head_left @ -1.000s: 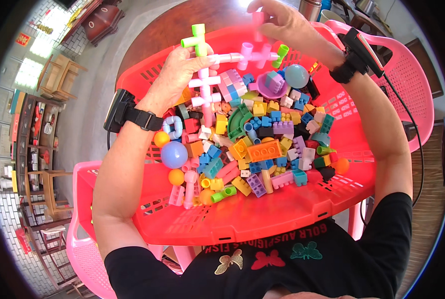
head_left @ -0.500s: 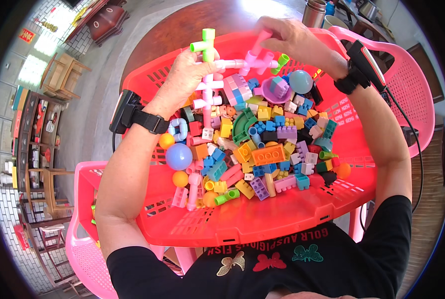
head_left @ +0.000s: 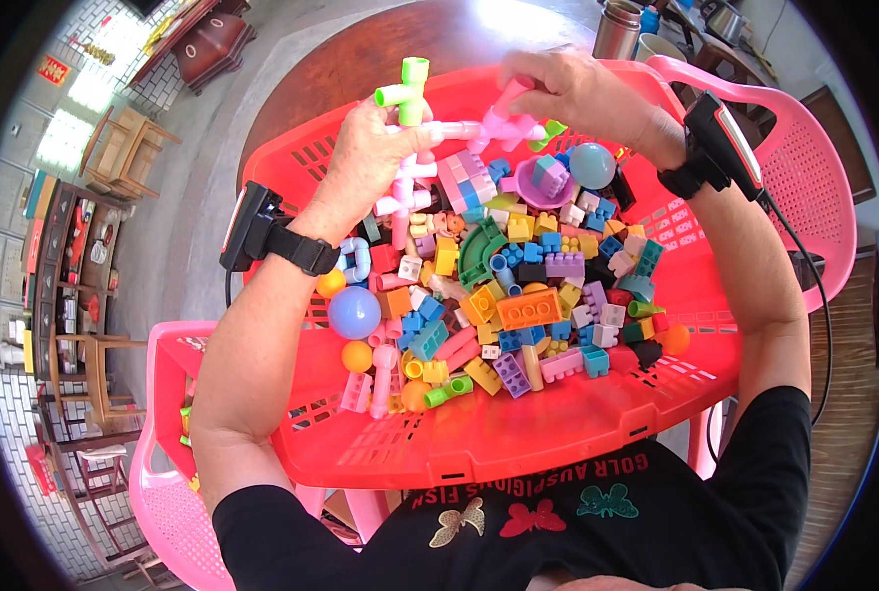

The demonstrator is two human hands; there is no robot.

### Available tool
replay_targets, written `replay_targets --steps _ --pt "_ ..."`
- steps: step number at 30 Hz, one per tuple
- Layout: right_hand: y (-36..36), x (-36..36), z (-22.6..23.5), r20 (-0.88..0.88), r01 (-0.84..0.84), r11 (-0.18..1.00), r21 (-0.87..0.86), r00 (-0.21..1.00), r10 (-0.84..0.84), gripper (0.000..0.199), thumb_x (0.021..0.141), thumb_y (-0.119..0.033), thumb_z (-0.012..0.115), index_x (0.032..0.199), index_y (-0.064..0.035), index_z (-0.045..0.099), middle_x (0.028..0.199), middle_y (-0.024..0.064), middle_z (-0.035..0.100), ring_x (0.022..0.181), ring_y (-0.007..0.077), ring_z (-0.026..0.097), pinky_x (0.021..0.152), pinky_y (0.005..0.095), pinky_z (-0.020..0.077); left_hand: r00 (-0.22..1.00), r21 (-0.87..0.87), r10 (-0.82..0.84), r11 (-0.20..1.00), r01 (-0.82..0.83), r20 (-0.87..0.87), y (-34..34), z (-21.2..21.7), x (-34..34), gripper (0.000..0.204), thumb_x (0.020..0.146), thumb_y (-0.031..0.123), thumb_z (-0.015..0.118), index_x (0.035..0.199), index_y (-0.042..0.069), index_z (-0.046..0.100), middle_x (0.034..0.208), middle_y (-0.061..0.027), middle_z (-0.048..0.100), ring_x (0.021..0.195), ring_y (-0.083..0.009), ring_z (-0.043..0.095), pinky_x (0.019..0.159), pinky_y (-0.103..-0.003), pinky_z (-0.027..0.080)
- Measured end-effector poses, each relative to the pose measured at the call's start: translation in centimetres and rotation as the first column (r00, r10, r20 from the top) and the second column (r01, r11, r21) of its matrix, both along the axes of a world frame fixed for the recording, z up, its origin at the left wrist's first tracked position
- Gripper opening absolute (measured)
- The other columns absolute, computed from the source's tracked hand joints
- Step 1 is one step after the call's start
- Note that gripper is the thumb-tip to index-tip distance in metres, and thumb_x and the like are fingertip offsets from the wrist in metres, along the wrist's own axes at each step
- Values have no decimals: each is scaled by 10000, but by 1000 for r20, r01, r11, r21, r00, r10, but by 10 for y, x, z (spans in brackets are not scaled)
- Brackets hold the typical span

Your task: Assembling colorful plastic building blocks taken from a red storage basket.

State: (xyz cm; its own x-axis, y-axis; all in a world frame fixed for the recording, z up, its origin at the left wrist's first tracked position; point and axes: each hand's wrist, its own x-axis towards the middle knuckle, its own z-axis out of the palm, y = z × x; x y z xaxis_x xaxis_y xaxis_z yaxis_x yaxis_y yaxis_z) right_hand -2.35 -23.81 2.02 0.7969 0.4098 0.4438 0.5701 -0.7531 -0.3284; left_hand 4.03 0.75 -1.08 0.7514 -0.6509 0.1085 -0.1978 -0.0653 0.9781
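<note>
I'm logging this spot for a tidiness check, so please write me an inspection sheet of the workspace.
Surface: brown glossy wooden table beyond a red slotted plastic basket; basket's support unclear.
Job's things: green, white and pink plastic tube assembly, raised over the basket's far side.
Clutter: many-coloured plastic blocks and a smooth blue ball inside the basket.
Hands: left hand grips the assembly; right hand grips a tilted pink plastic tube at its right part; seating unclear.
Cables: thin black cable from the right wrist's black device; another on the left.
Surroundings: pink perforated plastic chair at right; silver metal flask beyond the basket.
</note>
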Motion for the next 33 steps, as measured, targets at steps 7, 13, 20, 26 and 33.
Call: replay_targets --steps 7,13,20,26,33 --pt "6 3 1 -18 13 999 40 1000 -12 214 860 -211 611 862 -9 540 647 96 545 570 180 569 541 321 441 995 -70 71 995 -66 73 1 7 -3 228 799 58 693 979 18 560 858 -41 581 715 -119 594 641 -283 542" --pt "12 3 -3 -176 111 966 234 982 -70 198 838 -189 623 846 0 562 643 105 614 552 185 613 540 315 481 991 -81 84 994 -76 100 1 15 -7 226 796 43 683 985 21 561 842 -42 581 690 -114 584 628 -281 537" --pt "18 1 -1 -243 199 945 260 961 -135 206 856 -197 613 820 1 570 624 76 619 523 140 612 523 284 497 962 -91 143 988 -124 234 -6 16 -16 221 766 127 736 884 8 592 777 -5 599 669 -55 562 601 -218 512" --pt "18 2 -3 -267 209 946 248 953 -140 220 856 -213 616 819 -1 572 636 74 625 521 143 614 524 280 503 932 53 123 987 -149 340 -4 24 -13 237 766 142 745 906 14 603 760 -2 588 670 -57 570 601 -233 523" --pt "4 3 -1 -48 85 994 72 996 -82 240 845 -233 624 944 -17 587 741 73 598 651 110 579 587 250 445 982 -65 42 997 -31 182 0 9 -3 192 808 66 689 956 4 584 840 -46 587 663 -113 580 620 -268 531"
